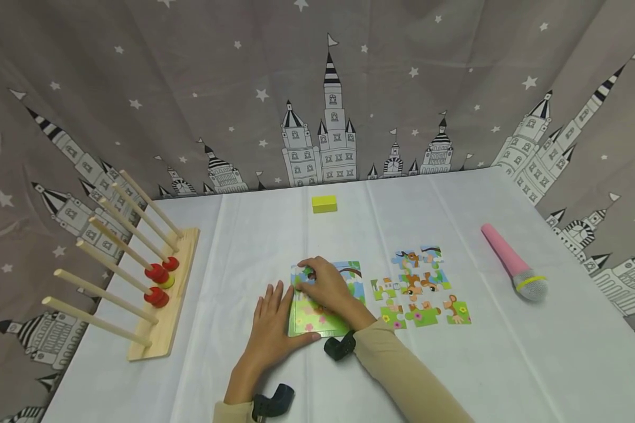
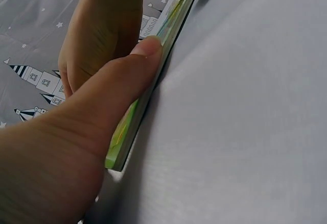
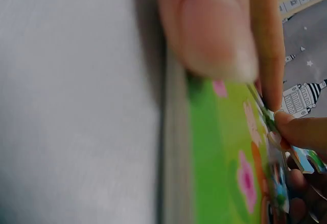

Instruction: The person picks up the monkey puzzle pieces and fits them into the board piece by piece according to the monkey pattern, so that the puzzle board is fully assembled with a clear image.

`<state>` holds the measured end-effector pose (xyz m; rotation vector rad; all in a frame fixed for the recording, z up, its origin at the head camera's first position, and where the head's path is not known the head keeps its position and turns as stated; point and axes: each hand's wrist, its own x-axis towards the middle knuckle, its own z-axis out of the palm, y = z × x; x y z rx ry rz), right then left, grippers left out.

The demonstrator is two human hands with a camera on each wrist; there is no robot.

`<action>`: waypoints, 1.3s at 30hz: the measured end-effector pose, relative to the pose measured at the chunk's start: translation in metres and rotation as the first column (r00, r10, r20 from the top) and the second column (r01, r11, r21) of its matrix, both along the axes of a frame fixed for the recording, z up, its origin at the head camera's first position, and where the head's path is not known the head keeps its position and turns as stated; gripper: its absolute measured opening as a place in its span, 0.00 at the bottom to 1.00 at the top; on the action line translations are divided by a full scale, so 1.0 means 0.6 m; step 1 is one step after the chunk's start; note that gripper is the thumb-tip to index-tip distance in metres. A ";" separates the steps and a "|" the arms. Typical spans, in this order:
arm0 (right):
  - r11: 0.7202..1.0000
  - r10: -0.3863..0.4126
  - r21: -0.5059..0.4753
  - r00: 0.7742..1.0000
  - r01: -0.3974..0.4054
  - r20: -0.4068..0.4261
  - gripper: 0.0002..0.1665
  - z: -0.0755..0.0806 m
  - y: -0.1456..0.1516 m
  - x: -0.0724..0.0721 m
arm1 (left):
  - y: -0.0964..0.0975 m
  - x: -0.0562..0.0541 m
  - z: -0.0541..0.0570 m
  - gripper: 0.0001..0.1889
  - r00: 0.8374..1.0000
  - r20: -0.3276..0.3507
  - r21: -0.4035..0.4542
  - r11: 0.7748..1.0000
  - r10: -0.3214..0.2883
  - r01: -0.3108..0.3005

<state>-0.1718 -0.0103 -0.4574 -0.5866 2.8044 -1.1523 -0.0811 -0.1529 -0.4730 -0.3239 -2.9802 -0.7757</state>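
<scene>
A picture puzzle board (image 1: 303, 320), green with pink flowers below and blue above, lies on the white table. My left hand (image 1: 270, 329) rests along its left side with straight fingers. That hand's thumb (image 2: 138, 60) lies against the board's near edge, also seen in the left wrist view. Over the board's upper left part, my right hand (image 1: 325, 288) pinches a puzzle piece (image 3: 305, 158) between thumb and fingers. The piece shows blue and green and is mostly hidden in the head view. Several loose puzzle pieces (image 1: 422, 317) with parts of an animal picture lie right of the board.
At the left stands a wooden peg rack (image 1: 182, 276) with tall pegs and several red and yellow beads. A yellow block (image 1: 324, 204) sits at the back. A pink toy microphone (image 1: 510, 252) lies at the right. A grey castle-print curtain (image 1: 190, 76) hangs behind the table.
</scene>
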 end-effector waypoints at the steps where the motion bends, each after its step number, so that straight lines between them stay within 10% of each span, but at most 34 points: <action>1: 1.000 0.003 0.015 1.000 -0.003 -0.014 0.25 0.000 0.000 0.000 | 0.000 0.000 0.000 0.55 1.000 0.002 0.000 1.000 0.000 0.000; 39: 0.957 0.126 0.289 0.941 -0.032 -0.313 0.29 -0.014 0.006 0.014 | 0.003 0.000 0.000 0.55 1.000 -0.004 0.000 1.000 0.002 -0.002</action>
